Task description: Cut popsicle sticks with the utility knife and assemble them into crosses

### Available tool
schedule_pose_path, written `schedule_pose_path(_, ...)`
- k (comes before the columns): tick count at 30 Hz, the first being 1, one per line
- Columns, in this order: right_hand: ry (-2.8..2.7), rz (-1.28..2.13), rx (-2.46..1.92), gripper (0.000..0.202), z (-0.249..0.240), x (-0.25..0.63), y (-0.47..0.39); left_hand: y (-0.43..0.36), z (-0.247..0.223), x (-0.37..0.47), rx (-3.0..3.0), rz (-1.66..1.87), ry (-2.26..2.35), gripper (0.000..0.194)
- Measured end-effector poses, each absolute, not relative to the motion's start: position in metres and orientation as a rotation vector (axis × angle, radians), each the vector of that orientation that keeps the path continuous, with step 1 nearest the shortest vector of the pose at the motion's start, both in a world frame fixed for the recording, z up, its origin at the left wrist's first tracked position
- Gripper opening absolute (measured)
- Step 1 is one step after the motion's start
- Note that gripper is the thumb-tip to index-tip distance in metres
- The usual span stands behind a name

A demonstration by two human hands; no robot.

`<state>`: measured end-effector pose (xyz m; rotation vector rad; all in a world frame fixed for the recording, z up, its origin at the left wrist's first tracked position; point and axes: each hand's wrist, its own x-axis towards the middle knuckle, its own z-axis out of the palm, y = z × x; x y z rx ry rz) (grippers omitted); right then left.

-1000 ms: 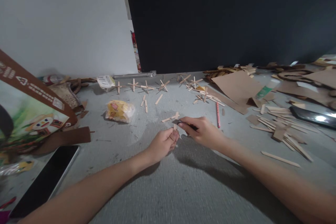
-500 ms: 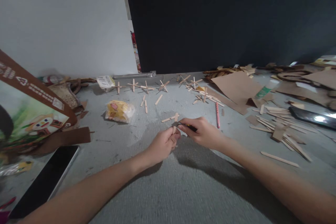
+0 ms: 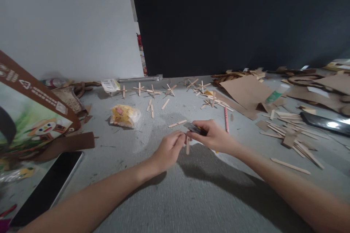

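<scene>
In the centre of the table my left hand (image 3: 170,150) is closed, its fingertips pinching a short wooden craft stick (image 3: 187,146). The stick's free end points down toward me, and its upper end is hidden by my fingers. My right hand (image 3: 214,136) grips a dark utility knife (image 3: 197,128), with the grey blade end pointing left above the stick. Right fingertips meet the left ones at the stick's top; whether they also hold it I cannot tell. Just beyond the hands lies a craft stick with a slot (image 3: 177,123).
Several crossed-stick pieces (image 3: 170,90) stand along the back. Loose craft sticks (image 3: 291,166) and brown cardboard (image 3: 240,93) lie at the right, with a red patterned pencil-like stick (image 3: 226,119). A yellow packet (image 3: 125,115), a phone (image 3: 46,189) and a printed paper bag (image 3: 35,116) are leftward.
The craft stick has turned from pointing away, above my left hand, to pointing down toward me. My right hand has tilted the knife, and its blade end now shows over the stick.
</scene>
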<state>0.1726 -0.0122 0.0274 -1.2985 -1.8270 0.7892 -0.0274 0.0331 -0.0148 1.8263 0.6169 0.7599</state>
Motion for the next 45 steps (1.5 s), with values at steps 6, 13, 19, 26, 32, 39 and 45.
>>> schedule_pose_path(6, -2.100, 0.606, -1.318, 0.025, 0.018, 0.173, -0.013, 0.038, -0.022, -0.025, 1.597, 0.730, 0.650, 0.024)
schedule_pose_path(13, -2.104, 0.103, -1.506, 0.023, 0.006, 0.175, -0.011, 0.044, -0.025, -0.023, 1.447, 0.890, 0.701, 0.041)
schedule_pose_path(19, -2.259, -0.445, -1.371, 0.043, -0.003, 0.168, -0.017, 0.053, -0.022, -0.021, 1.075, 1.059, 0.757, 0.049)
schedule_pose_path(26, -2.123, -0.370, -1.609, 0.034, -0.022, 0.161, -0.018, 0.053, -0.016, -0.023, 0.924, 0.965, 0.606, 0.035)
schedule_pose_path(32, -2.114, -0.459, -1.512, 0.037, -0.023, 0.165, -0.017, 0.046, -0.014, -0.024, 1.157, 0.774, 0.531, 0.050)
schedule_pose_path(39, -2.182, -0.489, -1.395, 0.030, -0.021, 0.168, -0.017, 0.045, -0.017, -0.024, 1.303, 0.682, 0.579, 0.054)
schedule_pose_path(45, -2.231, -0.497, -1.375, 0.034, -0.020, 0.165, -0.018, 0.046, -0.026, -0.021, 1.370, 0.664, 0.612, 0.041)
